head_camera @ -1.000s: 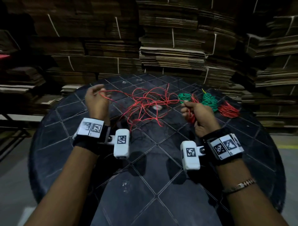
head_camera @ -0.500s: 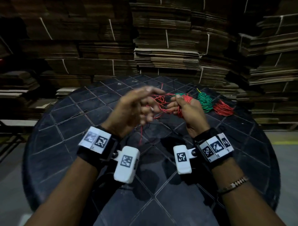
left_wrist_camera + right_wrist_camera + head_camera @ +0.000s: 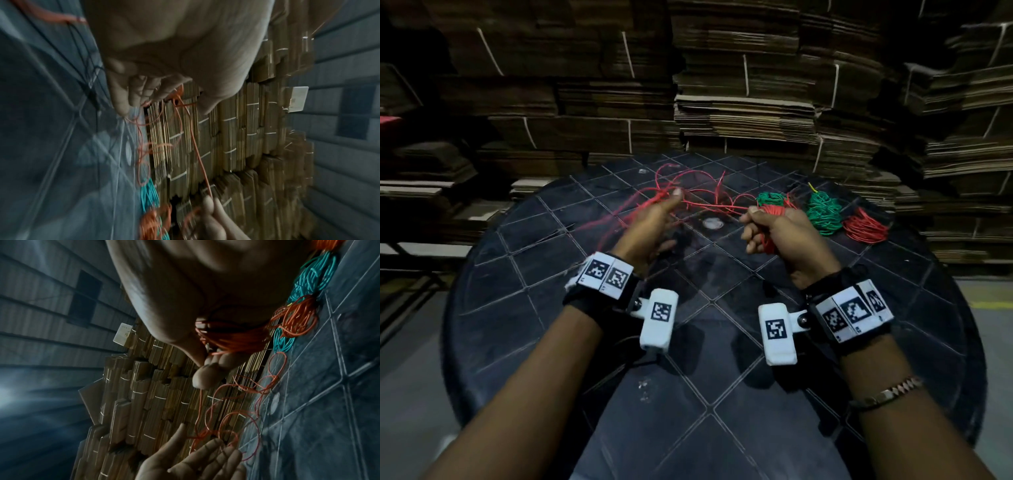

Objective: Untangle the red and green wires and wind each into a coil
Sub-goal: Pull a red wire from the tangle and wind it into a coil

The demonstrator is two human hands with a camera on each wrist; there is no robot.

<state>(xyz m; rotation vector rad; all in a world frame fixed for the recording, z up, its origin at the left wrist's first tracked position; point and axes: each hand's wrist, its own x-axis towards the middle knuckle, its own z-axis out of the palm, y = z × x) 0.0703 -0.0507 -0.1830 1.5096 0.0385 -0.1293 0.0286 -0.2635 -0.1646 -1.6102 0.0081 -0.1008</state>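
Observation:
My right hand (image 3: 767, 228) grips a small coil of red wire (image 3: 774, 210) wound around its fingers, seen close up in the right wrist view (image 3: 232, 337). From the coil a red strand (image 3: 715, 205) runs left to my left hand (image 3: 669, 204), which pinches it between thumb and fingers. The left wrist view shows this strand (image 3: 197, 154) running down to the right hand (image 3: 213, 216). More loose red wire (image 3: 688, 183) loops on the table behind both hands and trails, blurred, to the left. A green coil (image 3: 770, 197) lies just beyond the right hand.
The black round table (image 3: 551, 308) has a diamond pattern and a white spot (image 3: 712, 223) at its centre. A second green coil (image 3: 823, 214) and a finished red coil (image 3: 864, 228) lie at the far right. Tied stacks of flat cardboard (image 3: 739, 102) rise behind the table.
My left hand swung in from the far left to meet the right hand, then drew back to the left with the red strand. The right hand stayed put with its coil.

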